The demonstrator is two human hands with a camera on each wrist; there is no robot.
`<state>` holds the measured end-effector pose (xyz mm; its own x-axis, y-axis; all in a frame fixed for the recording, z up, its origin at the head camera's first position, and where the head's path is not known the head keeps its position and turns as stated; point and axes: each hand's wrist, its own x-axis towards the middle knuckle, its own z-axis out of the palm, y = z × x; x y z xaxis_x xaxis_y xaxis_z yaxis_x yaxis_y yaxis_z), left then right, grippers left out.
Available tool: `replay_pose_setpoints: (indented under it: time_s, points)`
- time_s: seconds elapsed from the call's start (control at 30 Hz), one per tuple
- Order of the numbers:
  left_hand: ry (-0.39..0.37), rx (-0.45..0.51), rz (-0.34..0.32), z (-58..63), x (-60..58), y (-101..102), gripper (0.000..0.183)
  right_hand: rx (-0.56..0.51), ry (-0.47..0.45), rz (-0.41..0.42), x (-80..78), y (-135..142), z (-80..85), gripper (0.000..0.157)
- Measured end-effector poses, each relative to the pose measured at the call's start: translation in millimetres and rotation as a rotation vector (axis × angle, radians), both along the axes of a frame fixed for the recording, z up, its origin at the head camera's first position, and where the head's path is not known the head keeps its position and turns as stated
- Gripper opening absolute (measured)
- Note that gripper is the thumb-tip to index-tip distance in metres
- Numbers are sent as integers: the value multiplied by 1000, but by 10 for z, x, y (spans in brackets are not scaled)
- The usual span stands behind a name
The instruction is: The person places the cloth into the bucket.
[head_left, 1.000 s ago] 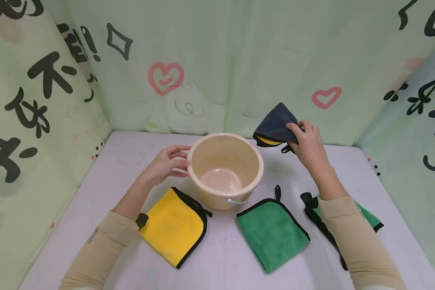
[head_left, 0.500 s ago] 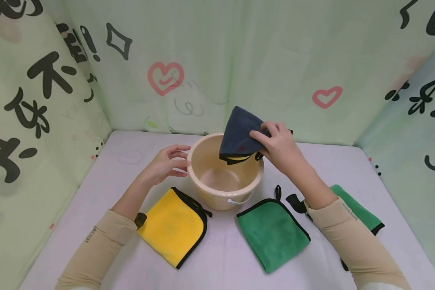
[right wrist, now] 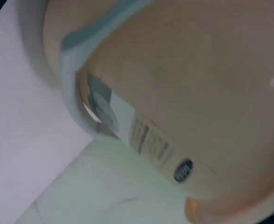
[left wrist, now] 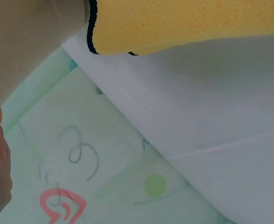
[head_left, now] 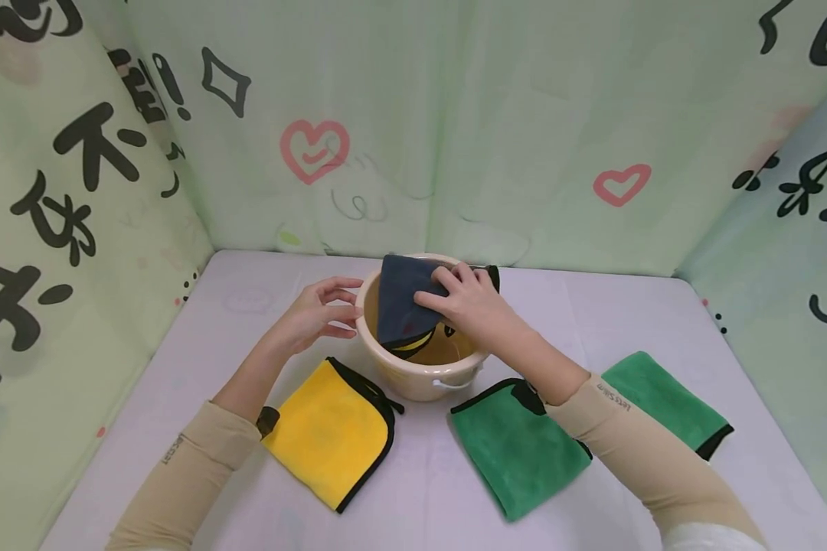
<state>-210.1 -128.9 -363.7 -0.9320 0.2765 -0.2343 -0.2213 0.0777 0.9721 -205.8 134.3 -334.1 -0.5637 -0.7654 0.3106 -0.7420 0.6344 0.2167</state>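
In the head view, a beige plastic bucket (head_left: 416,381) stands upright at the middle of the table. My left hand (head_left: 313,312) touches the left side of its rim with loosely extended, spread fingers. Over the bucket's mouth my right hand (head_left: 475,304) grips a folded navy cloth (head_left: 405,298) with black edging and a yellow inner side. The cloth's lower edge dips inside the bucket. From the right wrist view, the bucket wall (right wrist: 188,84) appears close up with a printed label (right wrist: 144,137) and a pale handle (right wrist: 71,88).
A folded yellow cloth (head_left: 334,436) lies in front of the bucket on the left. To the right is a green cloth (head_left: 506,459), partly under my right forearm, and another green cloth (head_left: 668,398) lies farther right. Printed curtains (head_left: 386,115) surround the white table (head_left: 413,490).
My right hand has carried the navy cloth leftward and down, from beside the bucket into its mouth. The left hand has stayed at the rim.
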Motion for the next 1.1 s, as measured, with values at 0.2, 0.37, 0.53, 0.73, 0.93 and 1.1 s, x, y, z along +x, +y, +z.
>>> replay_pose_setpoints:
  time_s: [0.2,0.37,0.53,0.73,0.93,1.1]
  points:
    - [8,1,-8,-13,-1,-3,51,134,-57,-44,-2,-100,-76,38]
    - [5,7,-10,-19,-11,-8,51,225,-124,-76,-14,-173,-87,41]
    - [6,-1,-8,-14,-7,-2,51,323,-207,-99,-44,-249,-105,58]
    - [13,-13,-8,-25,-6,-3,51,403,-270,-106,-87,-314,-141,55]
    - [24,-11,-13,-35,-5,-4,51,464,-210,-80,-128,-349,-199,42]
    - [26,-12,-16,-30,1,-2,51,531,-167,-64,-174,-389,-261,38]
